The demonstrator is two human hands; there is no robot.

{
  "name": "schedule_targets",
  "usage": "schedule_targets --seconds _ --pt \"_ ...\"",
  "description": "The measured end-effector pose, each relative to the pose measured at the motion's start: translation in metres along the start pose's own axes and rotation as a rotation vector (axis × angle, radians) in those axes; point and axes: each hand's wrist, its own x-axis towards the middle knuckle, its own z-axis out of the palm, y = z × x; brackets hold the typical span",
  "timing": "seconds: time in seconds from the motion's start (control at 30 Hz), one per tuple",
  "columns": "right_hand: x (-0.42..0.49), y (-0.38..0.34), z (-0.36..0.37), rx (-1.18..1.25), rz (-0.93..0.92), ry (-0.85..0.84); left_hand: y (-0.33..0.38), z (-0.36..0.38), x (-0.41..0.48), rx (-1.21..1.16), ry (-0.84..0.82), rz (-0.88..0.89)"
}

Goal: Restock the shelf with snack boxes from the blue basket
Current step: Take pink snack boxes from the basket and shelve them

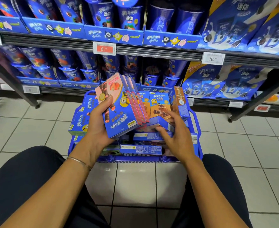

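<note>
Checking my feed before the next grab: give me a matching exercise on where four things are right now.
1 strawberry boxes
2 right hand
3 red price tag
4 blue basket

A on the floor tiles
B on the shelf rail
C fanned in the left hand
D gripping a blue box in the basket

Pairs: 1-C, 2-D, 3-B, 4-A

One head-worn wide-angle view looks forward and down, close over the blue basket [132, 159], facing the shelf [151, 52].
</note>
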Motion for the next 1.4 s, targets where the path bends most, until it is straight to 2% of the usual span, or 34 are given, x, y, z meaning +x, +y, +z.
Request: schedule_targets --seconds 0.13,0.23,0.3,0.37,0.43,0.5,0.57,0.7,0.77,0.97,1.1,1.2,1.4 --pt "0.002 -0.003 0.002 0.013 0.038 0.108 -0.001 0.000 -0.001 -0.005 -0.007 -0.007" --pt "0.008 -0.010 -0.004 0.195 0.106 0.254 0.000 -0.003 -0.001 -0.004 -0.013 -0.005" --pt "0.014 -0.020 -0.012 0.295 0.171 0.435 0.001 -0.002 -0.001 0.003 -0.006 -0.024" --pt "0.023 -0.032 -0.019 0.425 0.288 0.617 0.000 -0.001 -0.001 0.019 0.010 -0.029" --pt "0.034 -0.048 -0.027 0.680 0.429 0.686 -0.003 -0.001 -0.001 0.054 0.010 -0.019" --pt "0.039 -0.066 -0.033 0.993 0.497 0.603 -0.005 0.000 -0.002 0.085 0.026 -0.021" --pt "0.040 -0.086 -0.035 1.157 0.495 0.470 -0.005 0.001 -0.004 0.108 0.029 -0.022" --pt "0.035 -0.119 -0.028 1.197 0.382 0.100 -0.001 0.005 -0.013 0.209 -0.015 -0.010" --pt "0.033 -0.129 -0.022 1.167 0.361 -0.005 0.001 0.008 -0.015 0.207 -0.044 -0.003" --pt "0.032 -0.138 0.005 0.795 0.320 -0.029 0.006 0.016 -0.012 0.166 0.021 -0.029" --pt "0.039 -0.133 0.023 0.881 0.375 0.042 0.007 0.021 -0.001 0.212 0.043 -0.053" --pt "0.049 -0.130 0.027 0.853 0.424 0.074 0.015 0.023 0.003 0.295 0.082 -0.026" --pt "0.064 -0.172 -0.002 0.780 0.565 -0.097 0.056 0.063 -0.020 0.321 0.181 -0.139"
